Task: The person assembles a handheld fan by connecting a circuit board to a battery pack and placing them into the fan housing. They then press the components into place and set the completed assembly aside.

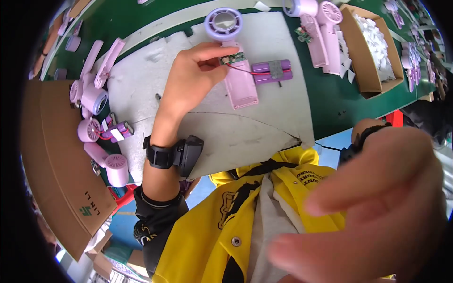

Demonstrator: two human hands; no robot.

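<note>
A circuit board (232,59) is pinched by the left hand (191,78) on a fan (231,52) near the mat's (264,127) far edge. The right hand (377,207) is held open, blurred, off the mat.

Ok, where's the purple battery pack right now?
In the head view the purple battery pack lies on the grey mat, upper centre, just right of the pink fan handle. Red wires run from it to the small circuit board under the left hand.

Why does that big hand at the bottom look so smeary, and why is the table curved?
Head view: the right hand sits very close to the lens, so it is blurred; the left hand on the small circuit board is sharp; the fisheye bends the green table edge; lighting is even.
</note>
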